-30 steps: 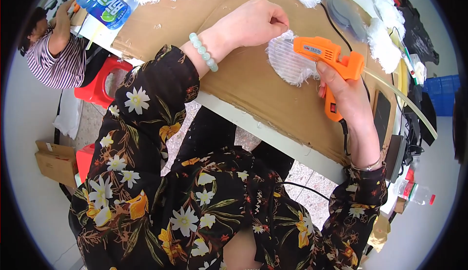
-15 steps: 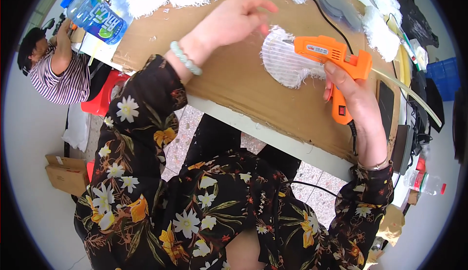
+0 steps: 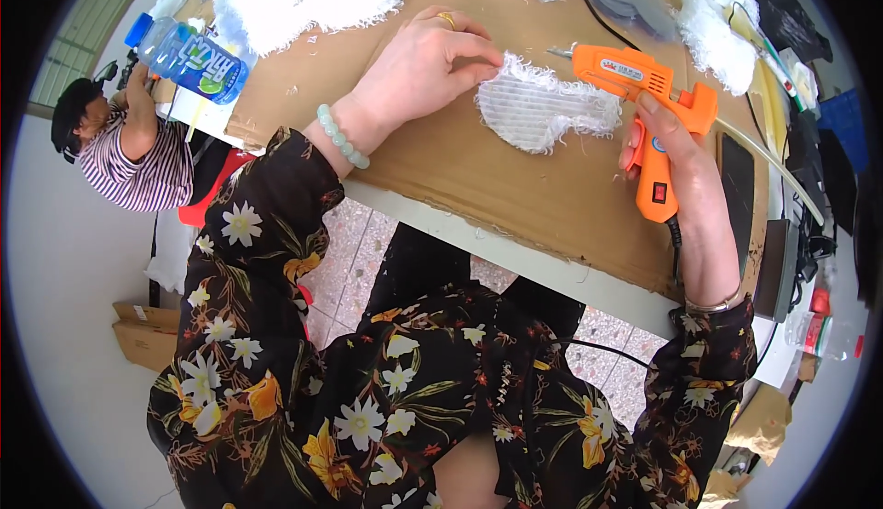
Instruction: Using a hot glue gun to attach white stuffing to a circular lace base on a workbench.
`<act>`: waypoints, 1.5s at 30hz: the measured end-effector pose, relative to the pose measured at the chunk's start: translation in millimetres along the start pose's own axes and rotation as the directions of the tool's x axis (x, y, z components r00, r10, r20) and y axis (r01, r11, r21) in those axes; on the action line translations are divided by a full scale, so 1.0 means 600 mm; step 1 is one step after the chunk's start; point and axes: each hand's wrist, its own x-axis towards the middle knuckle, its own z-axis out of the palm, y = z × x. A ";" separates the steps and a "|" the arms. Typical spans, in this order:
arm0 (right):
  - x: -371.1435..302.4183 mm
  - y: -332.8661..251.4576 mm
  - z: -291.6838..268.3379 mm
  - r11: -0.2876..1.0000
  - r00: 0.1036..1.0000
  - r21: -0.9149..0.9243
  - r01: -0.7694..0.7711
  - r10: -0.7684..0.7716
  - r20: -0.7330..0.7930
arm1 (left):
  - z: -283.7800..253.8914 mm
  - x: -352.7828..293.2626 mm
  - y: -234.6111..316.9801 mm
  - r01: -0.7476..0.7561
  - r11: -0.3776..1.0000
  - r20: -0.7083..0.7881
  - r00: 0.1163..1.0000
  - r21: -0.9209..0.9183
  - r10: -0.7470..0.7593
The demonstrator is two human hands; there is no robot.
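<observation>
Right hand [image 3: 679, 146]: closed around 1 orange glue gun [image 3: 627, 69], nozzle [image 3: 559, 53] pointing left. Left hand [image 3: 418, 66]: thumb and 1 finger at the upper-left edge of 1 frayed white fabric piece [image 3: 529, 109]; cannot tell whether pinched. Fabric rests on cardboard [image 3: 432, 161]. Recommended: steady that edge, fingertips clear of nozzle.

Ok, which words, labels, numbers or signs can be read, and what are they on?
Blue-capped bottle: large lettering on its blue label; not copied out here.
Orange glue gun in the right hand: pale label, print too small to read.
Its round blue mark and red switch: too small to read.
Red-capped clear bottle: coloured label, too small and blurred.
</observation>
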 end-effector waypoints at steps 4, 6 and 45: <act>0.001 -0.019 0.018 0.999 0.997 0.008 0.039 -0.039 0.071 | -0.048 -0.021 0.022 -0.034 0.994 0.038 0.999 0.107 0.030; 0.003 -0.013 0.006 0.999 0.997 0.010 0.048 -0.048 0.055 | -0.030 -0.006 0.027 -0.183 0.971 0.052 0.983 0.152 0.177; 0.019 -0.006 0.056 0.933 0.957 -0.348 0.093 0.012 0.289 | -0.035 -0.045 0.048 0.303 0.946 -0.014 0.952 -0.115 -0.306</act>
